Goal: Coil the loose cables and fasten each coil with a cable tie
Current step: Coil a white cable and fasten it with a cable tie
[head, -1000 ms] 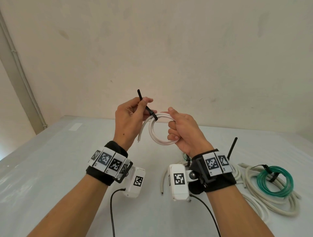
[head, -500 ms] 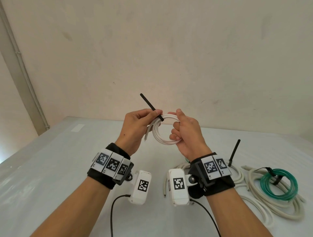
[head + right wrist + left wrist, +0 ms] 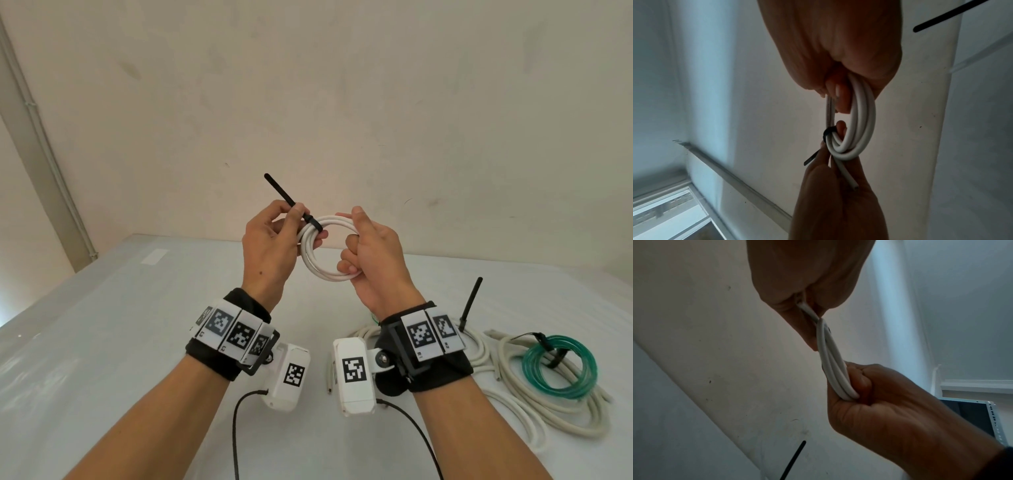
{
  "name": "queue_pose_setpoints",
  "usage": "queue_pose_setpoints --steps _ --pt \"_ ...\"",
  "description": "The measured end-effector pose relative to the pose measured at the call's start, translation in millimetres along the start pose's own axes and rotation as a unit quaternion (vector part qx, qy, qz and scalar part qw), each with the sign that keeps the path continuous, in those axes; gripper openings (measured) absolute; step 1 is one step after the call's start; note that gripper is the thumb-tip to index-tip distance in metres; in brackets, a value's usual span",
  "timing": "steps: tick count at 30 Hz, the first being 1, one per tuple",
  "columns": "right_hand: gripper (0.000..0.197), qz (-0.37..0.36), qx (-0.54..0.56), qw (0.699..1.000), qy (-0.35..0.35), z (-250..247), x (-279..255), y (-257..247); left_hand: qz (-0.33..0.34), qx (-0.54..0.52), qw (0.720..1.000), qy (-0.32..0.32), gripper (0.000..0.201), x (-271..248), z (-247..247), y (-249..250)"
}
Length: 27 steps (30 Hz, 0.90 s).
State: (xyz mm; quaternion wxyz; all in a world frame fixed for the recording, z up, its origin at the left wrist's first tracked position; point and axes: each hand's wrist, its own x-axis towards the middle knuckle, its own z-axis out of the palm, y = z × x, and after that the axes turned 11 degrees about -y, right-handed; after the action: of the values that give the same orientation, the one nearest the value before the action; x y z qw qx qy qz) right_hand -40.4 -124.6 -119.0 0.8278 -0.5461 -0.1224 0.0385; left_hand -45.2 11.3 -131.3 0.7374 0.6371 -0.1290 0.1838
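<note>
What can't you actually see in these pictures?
- Head view: where the black cable tie locks, hidden by the left hand.
- Head view: part of the white coil, inside the right hand grip.
- Head view: loose cables, partly behind the right wrist.

tie head: hidden in the head view where the black cable tie (image 3: 310, 219) passes behind the left hand (image 3: 270, 246)
coil's right side: the white coil (image 3: 325, 250) is covered by the right hand (image 3: 373, 260)
cable heap: the grey cables (image 3: 534, 407) on the table run under the right wrist
forearms: cut off by the bottom edge
</note>
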Motion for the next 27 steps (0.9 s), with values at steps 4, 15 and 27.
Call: queue_pose_setpoints --steps 4,15,27 --pt "0.022 0.034 0.009 0.999 -0.008 -8 0 -3 -0.032 -0.006 0.997 -0.066 0.03 -2 0 4" --pt "0.034 0.029 0.008 0.999 0.037 -6 3 1 0.026 0.071 0.99 -0.115 0.024 1 -9 2" --pt "0.027 0.034 0.03 0.997 0.055 -3 3 6 -0.082 -0.097 0.985 -0.118 0.024 1 -10 -10"
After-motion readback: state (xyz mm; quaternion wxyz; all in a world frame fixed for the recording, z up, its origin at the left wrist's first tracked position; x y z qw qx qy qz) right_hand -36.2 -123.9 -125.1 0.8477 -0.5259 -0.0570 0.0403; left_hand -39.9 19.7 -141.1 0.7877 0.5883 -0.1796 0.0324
